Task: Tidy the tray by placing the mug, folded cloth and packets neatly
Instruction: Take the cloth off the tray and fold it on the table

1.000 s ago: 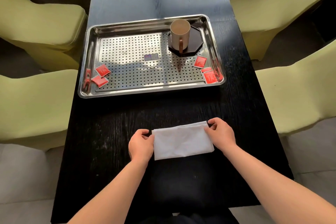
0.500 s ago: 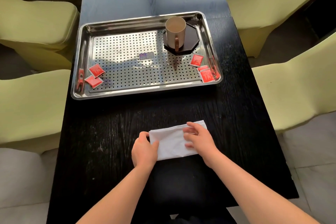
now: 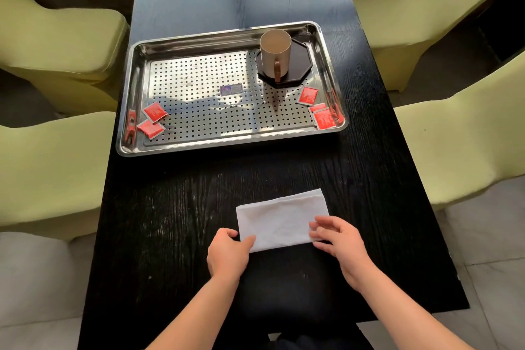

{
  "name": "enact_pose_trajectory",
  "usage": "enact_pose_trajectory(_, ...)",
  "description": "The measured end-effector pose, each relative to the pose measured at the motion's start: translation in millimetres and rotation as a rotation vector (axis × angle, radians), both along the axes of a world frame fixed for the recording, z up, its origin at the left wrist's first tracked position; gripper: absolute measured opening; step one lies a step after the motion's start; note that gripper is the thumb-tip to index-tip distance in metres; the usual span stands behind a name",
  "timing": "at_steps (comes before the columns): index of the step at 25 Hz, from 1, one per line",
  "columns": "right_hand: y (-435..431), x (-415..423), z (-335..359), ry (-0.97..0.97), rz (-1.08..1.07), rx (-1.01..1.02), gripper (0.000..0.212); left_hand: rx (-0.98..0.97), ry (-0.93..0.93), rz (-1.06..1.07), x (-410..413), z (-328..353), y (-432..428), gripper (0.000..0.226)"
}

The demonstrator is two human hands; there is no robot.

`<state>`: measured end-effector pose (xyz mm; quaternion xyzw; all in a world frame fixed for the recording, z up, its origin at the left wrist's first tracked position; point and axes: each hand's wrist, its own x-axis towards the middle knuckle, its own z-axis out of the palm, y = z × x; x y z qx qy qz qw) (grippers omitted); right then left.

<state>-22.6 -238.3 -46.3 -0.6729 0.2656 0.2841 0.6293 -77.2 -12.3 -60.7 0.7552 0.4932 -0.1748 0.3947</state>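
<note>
right hand (image 3: 338, 239) has slid back to the right edge of the folded cloth (image 3: 279, 220), fingers loose and spread; left hand (image 3: 228, 256) pinches its near-left corner (cloth lies flat on the worktop (image 3: 170, 221), apart from the tray (image 3: 227, 148)).

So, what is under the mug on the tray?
A dark octagonal coaster lies under the mug, on the perforated floor of the tray. Only its border around the mug shows; the mug covers its middle.
</note>
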Motion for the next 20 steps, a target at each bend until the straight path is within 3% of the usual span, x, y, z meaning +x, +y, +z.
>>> enact_pose_trajectory(5, 16.6, -5.7, 10.4, 0.015, 0.082, 0.131, 0.031, -0.2, -0.085, 0.158, 0.9, -3.6, -2.0, 0.015)
enact_pose_trajectory(8, 42.3, -16.8, 9.8, 0.103, 0.178, 0.225, 0.03, -0.198, -0.113, 0.163, 0.2, -1.6, -0.1, 0.008)
enact_pose_trajectory(13, 9.9, -10.6, 2.7, 0.089, 0.024, 0.045, 0.03, -0.302, -0.184, 0.227, -6.0, 0.9, 10.3, 0.006)
enact_pose_trajectory(20, 22.7, -3.0, 6.4, -0.015, 0.059, -0.003, 0.035, -0.398, -0.272, 0.273, -13.3, 15.3, 8.3, 0.013)
